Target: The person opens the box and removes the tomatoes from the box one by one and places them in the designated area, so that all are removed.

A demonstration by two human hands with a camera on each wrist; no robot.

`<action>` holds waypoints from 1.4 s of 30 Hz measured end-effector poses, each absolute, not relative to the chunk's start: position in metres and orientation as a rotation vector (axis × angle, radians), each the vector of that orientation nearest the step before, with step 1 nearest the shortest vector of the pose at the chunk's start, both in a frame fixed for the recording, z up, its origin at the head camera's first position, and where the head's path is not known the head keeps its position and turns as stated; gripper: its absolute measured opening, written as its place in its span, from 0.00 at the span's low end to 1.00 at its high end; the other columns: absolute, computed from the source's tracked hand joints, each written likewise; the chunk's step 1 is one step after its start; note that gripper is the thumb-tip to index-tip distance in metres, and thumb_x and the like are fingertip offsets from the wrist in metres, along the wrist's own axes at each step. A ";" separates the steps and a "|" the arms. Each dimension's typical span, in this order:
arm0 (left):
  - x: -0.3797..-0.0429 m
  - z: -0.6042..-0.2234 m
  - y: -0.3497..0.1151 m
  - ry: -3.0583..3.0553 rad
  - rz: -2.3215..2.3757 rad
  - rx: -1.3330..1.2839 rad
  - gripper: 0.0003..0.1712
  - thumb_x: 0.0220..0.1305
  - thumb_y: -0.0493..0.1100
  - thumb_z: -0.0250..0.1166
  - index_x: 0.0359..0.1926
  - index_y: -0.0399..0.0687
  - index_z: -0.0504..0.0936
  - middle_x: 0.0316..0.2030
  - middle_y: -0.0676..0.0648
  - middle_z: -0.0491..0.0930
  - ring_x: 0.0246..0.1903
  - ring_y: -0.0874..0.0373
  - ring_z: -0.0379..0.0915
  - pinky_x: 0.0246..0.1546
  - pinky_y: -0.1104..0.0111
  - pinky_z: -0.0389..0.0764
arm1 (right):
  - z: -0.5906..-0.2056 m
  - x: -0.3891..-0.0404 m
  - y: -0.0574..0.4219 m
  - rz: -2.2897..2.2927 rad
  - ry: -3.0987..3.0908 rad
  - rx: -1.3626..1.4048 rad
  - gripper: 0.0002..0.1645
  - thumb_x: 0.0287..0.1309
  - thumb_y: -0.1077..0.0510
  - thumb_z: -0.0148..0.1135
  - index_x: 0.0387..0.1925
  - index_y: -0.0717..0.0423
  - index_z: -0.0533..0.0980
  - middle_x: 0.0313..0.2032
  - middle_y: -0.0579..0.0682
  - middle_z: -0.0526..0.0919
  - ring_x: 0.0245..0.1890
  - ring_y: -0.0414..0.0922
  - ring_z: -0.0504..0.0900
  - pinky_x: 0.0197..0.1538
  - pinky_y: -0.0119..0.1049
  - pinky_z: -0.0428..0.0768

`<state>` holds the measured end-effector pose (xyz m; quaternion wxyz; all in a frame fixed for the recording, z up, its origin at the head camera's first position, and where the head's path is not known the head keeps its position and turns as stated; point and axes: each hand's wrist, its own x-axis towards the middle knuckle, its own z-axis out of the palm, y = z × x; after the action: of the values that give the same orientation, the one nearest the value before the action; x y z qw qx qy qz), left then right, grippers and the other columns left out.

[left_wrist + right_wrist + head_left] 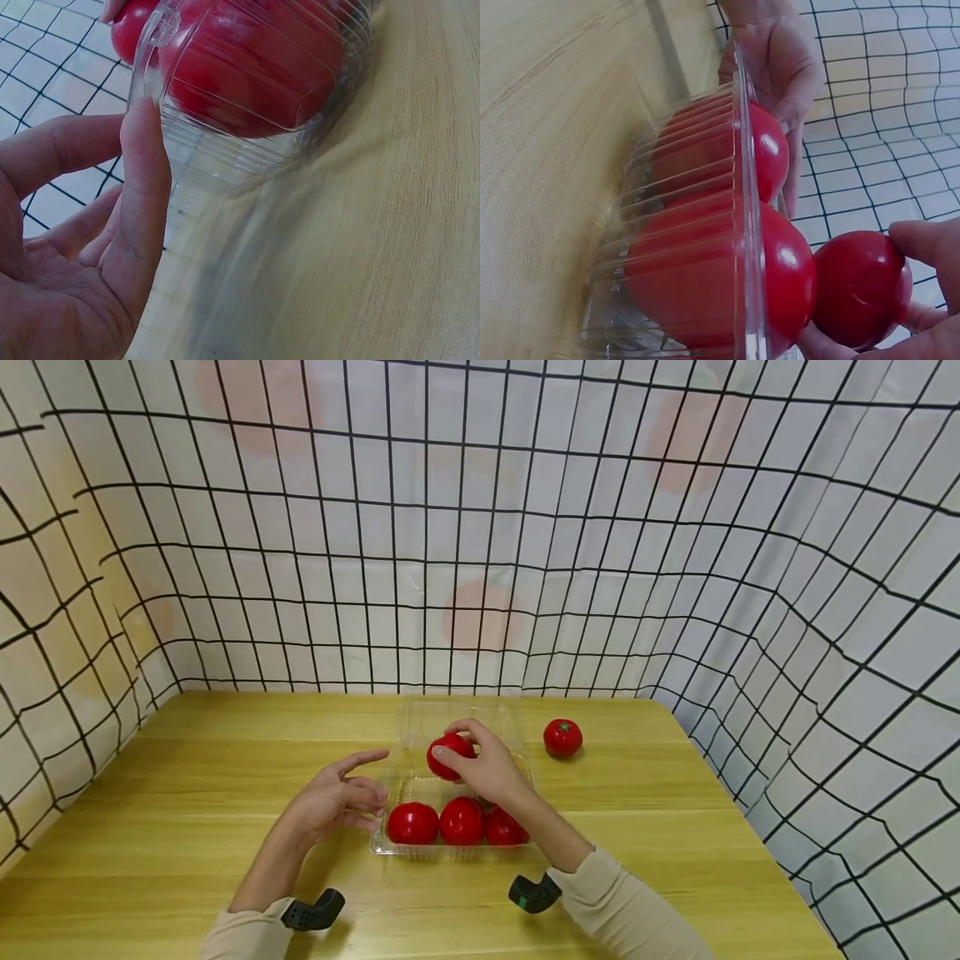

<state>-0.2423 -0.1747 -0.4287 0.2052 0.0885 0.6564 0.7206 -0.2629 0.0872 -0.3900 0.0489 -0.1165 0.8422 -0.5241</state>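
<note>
My right hand [486,767] grips a red tomato [444,757] between thumb and fingers, holding it over the back part of a clear plastic box [380,842]. Three more tomatoes sit in a row along the box's front side, among them the left one [412,823] and the middle one [462,822]. The right one [504,828] is partly covered by my right forearm. At the box's left edge, my left hand [336,797] has its fingers spread. In the left wrist view, a fingertip of the left hand [139,202] touches the box's rim [142,75].
Another tomato [562,738] with a green stem mark lies on the wooden table [225,777], right of the box. The box's clear lid [427,718] is folded back behind it. Black netting [465,560] over white sheeting encloses the back and sides.
</note>
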 end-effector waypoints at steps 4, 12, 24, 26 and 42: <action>-0.242 -0.429 -0.175 1.830 2.007 0.248 0.46 0.65 0.30 0.61 0.80 0.43 0.50 0.35 0.46 0.83 0.30 0.56 0.82 0.32 0.62 0.89 | -0.388 -0.261 0.088 -1.547 2.607 -0.334 0.23 0.62 0.45 0.68 0.57 0.42 0.75 0.59 0.55 0.77 0.48 0.53 0.82 0.47 0.46 0.87; -0.243 -0.430 -0.175 1.825 2.012 0.253 0.46 0.65 0.30 0.61 0.80 0.42 0.50 0.34 0.47 0.83 0.30 0.57 0.82 0.32 0.62 0.89 | -0.388 -0.262 0.092 -1.541 2.579 -0.307 0.26 0.58 0.43 0.72 0.55 0.41 0.73 0.53 0.54 0.80 0.47 0.52 0.80 0.45 0.44 0.85; -0.243 -0.430 -0.175 1.834 2.003 0.254 0.46 0.65 0.30 0.61 0.79 0.42 0.50 0.35 0.46 0.83 0.30 0.56 0.82 0.33 0.63 0.89 | -0.386 -0.261 0.092 -1.510 2.581 -0.261 0.35 0.51 0.45 0.77 0.60 0.46 0.75 0.56 0.54 0.80 0.49 0.51 0.81 0.50 0.46 0.85; -0.243 -0.430 -0.175 1.832 2.003 0.253 0.46 0.65 0.30 0.61 0.79 0.43 0.51 0.35 0.46 0.83 0.30 0.56 0.82 0.33 0.63 0.89 | -0.386 -0.261 0.092 -1.504 2.582 -0.260 0.34 0.51 0.45 0.77 0.59 0.46 0.76 0.54 0.54 0.80 0.47 0.51 0.81 0.49 0.46 0.85; -0.244 -0.431 -0.176 1.826 2.011 0.258 0.46 0.66 0.30 0.60 0.80 0.43 0.49 0.35 0.46 0.82 0.30 0.56 0.82 0.32 0.62 0.89 | -0.383 -0.259 0.095 -1.506 2.610 -0.298 0.29 0.52 0.43 0.76 0.54 0.44 0.78 0.51 0.54 0.82 0.44 0.49 0.81 0.44 0.42 0.83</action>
<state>-0.2436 -0.1757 -0.4308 0.2051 0.0926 0.6551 0.7213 -0.2585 0.0952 -0.3827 0.0570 -0.0981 0.8606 -0.4965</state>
